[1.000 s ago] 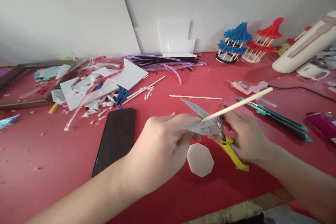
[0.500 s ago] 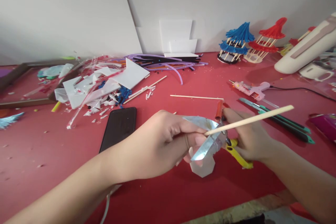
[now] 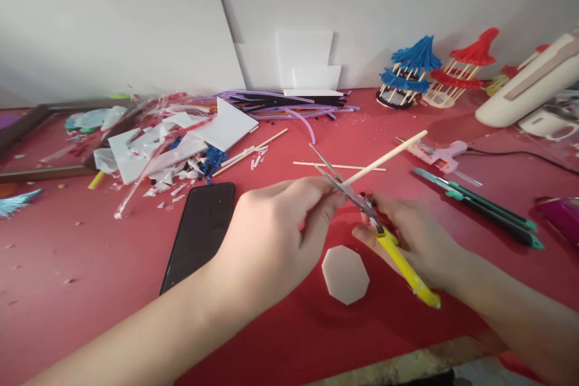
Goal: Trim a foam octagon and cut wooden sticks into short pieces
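My left hand (image 3: 283,226) pinches a thin wooden stick (image 3: 386,155) near its lower end; the rest slants up to the right. Yellow-handled scissors (image 3: 398,259) are in my right hand (image 3: 411,232), fingers curled at the handles. Their blades point up and left, slightly apart, and cross the stick close to my left fingertips. Whether the blades touch the stick I cannot tell. Below the hands a pale octagonal piece (image 3: 346,275) lies flat on the red table. A second wooden stick (image 3: 312,164) lies behind the blades.
A black phone (image 3: 199,226) lies left of my hands, near white scraps (image 3: 181,139). To the right are a pink glue gun (image 3: 441,155) and green-black cutters (image 3: 479,208). Blue (image 3: 407,72) and red (image 3: 465,66) pagoda models stand at the back, by a mug (image 3: 547,123).
The scissors have turned, so their blades now point away up-left. The stick is tilted more steeply and its free end has moved left. The octagonal piece is uncovered.
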Tool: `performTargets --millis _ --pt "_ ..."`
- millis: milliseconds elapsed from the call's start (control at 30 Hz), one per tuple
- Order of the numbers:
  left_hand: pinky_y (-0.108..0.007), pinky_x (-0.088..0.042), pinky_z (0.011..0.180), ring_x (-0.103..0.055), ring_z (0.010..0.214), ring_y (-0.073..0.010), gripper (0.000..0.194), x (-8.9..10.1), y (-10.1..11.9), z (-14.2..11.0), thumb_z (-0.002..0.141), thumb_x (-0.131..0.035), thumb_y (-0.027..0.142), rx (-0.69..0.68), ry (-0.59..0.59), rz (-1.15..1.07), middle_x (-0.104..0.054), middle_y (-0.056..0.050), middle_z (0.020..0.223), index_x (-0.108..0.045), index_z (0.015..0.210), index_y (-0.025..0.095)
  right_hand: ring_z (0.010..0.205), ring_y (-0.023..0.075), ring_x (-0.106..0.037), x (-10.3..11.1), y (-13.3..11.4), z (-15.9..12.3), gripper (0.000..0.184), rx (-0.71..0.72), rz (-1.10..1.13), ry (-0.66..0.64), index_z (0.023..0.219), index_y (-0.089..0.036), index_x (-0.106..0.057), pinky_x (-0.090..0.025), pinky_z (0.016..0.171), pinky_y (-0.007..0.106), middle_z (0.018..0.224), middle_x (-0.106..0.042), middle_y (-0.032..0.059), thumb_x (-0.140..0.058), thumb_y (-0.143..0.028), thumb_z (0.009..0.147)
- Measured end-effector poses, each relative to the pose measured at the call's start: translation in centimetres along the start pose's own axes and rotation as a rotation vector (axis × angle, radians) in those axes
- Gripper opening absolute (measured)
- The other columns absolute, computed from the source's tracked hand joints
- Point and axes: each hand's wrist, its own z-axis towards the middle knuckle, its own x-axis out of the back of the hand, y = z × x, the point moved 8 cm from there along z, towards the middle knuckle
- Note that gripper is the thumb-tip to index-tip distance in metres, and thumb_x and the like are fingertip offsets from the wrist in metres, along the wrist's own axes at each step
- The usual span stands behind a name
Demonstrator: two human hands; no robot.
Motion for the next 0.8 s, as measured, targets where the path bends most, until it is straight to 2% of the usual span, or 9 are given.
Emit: performTargets --millis 133,200,267,333,467,567,667,800 --pt "-0.023 -0.038 0.047 -0.05 0.048 -0.0114 0.022 0.1 1.4 -0.9 0.084 -0.047 0.006 -0.149 0.056 0.228 -0.057 0.003 0.057 -0.066 0.082 0.019 0.047 0.0138 -0.052 0.4 -0.5 0.0 0.032 0.096 -0.058 0.074 0.086 -0.022 -0.047 -0.036 0.045 0.025 0.06 -0.056 -0.003 -0.056 -0.053 0.087" --pt "-0.022 -0.038 0.046 -0.049 0.046 -0.0108 0.028 0.1 1.5 -1.0 0.079 -0.044 -0.001 -0.167 0.062 0.211 -0.056 0.003 0.055 -0.065 0.08 0.019 0.042 0.0127 -0.047 0.7 -0.6 -0.1 0.031 0.142 -0.111 0.12 0.086 -0.022 -0.046 -0.033 0.044 0.025 0.054 -0.05 -0.0052 -0.057 -0.051 0.087" --pt "-0.02 -0.039 0.045 -0.05 0.046 -0.009 0.026 0.2 1.2 -0.8 0.076 -0.045 -0.002 -0.155 0.053 0.102 -0.058 0.003 0.057 -0.062 0.075 0.018 0.039 0.0115 -0.042 1.0 -0.7 -0.2 0.031 0.176 -0.144 0.158 0.084 -0.022 -0.045 -0.032 0.043 0.025 0.051 -0.044 -0.0072 -0.058 -0.05 0.086" --pt "-0.017 -0.041 0.047 -0.053 0.048 -0.007 0.025 0.0 0.8 -0.4 0.076 -0.047 -0.003 -0.129 -0.017 -0.052 -0.061 0.003 0.061 -0.061 0.072 0.017 0.038 0.0104 -0.04 1.3 -0.7 -0.3 0.031 0.206 -0.151 0.175 0.082 -0.023 -0.044 -0.031 0.043 0.024 0.052 -0.043 -0.0075 -0.06 -0.049 0.085" --pt "-0.014 -0.041 0.045 -0.052 0.046 -0.0053 0.026 -0.7 0.2 0.2 0.083 -0.046 0.001 -0.026 -0.241 -0.344 -0.061 0.005 0.059 -0.063 0.073 0.019 0.044 0.0095 -0.042 1.8 -0.7 -0.5 0.027 0.259 -0.156 0.177 0.081 -0.023 -0.041 -0.033 0.044 0.022 0.059 -0.046 -0.0062 -0.063 -0.038 0.082" --pt "-0.013 -0.042 0.045 -0.052 0.046 -0.0051 0.028 -1.3 0.0 0.2 0.087 -0.045 0.004 0.077 -0.368 -0.549 -0.06 0.005 0.057 -0.064 0.071 0.018 0.048 0.0103 -0.042 2.2 -0.8 -0.5 0.021 0.332 -0.165 0.181 0.08 -0.023 -0.04 -0.034 0.046 0.022 0.062 -0.047 -0.0049 -0.058 -0.032 0.082" --pt "-0.012 -0.045 0.046 -0.053 0.048 -0.005 0.028 -2.1 -0.2 0.0 0.088 -0.046 0.006 0.205 -0.478 -0.723 -0.063 0.003 0.06 -0.067 0.072 0.016 0.05 0.0112 -0.042 2.4 -0.9 -0.5 0.015 0.383 -0.184 0.179 0.08 -0.022 -0.042 -0.034 0.047 0.024 0.062 -0.047 -0.0041 -0.054 -0.031 0.082" --pt "-0.012 -0.046 0.045 -0.054 0.049 -0.0057 0.023 -3.0 -0.4 -0.6 0.09 -0.052 0.015 0.336 -0.63 -0.939 -0.065 0.001 0.061 -0.069 0.074 0.016 0.049 0.0114 -0.041 2.7 -1.5 -0.8 0.018 0.426 -0.197 0.214 0.077 -0.023 -0.038 -0.032 0.047 0.024 0.061 -0.045 -0.0046 -0.053 -0.032 0.081"
